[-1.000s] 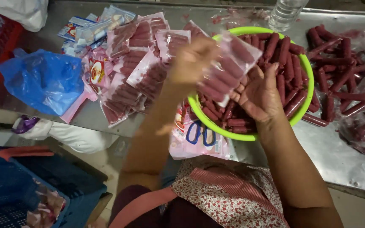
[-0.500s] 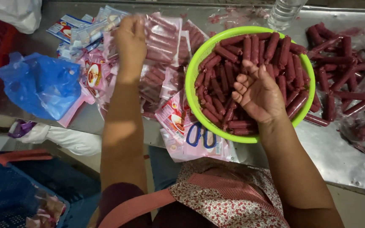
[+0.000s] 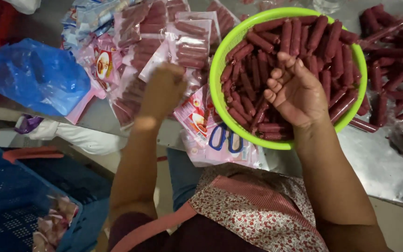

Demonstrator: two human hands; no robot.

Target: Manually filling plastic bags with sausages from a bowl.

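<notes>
Right hand (image 3: 297, 91) is resting cupped, holding nothing, on red sausages (image 3: 257, 79) in the green bowl (image 3: 218, 88); left hand (image 3: 164, 91), grip untellable, is hovering over sealed packs (image 3: 190, 44) leftward.

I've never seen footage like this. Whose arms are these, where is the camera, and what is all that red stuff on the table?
There is no machine here: these are a person's two bare arms, filmed by one camera worn on the person's head and looking down, so you see what the person sees.

The right hand rests palm up in a green bowl full of red sausages. Whether it grips any, the picture does not show. The left hand is blurred, above a heap of clear packets already filled with sausages; it seems to hold nothing.

All this lies on a metal table. Blue-handled scissors lie on empty packets at the near edge, more loose sausages sit to the right, a blue plastic bag to the left, and a blue crate stands lower down.
</notes>
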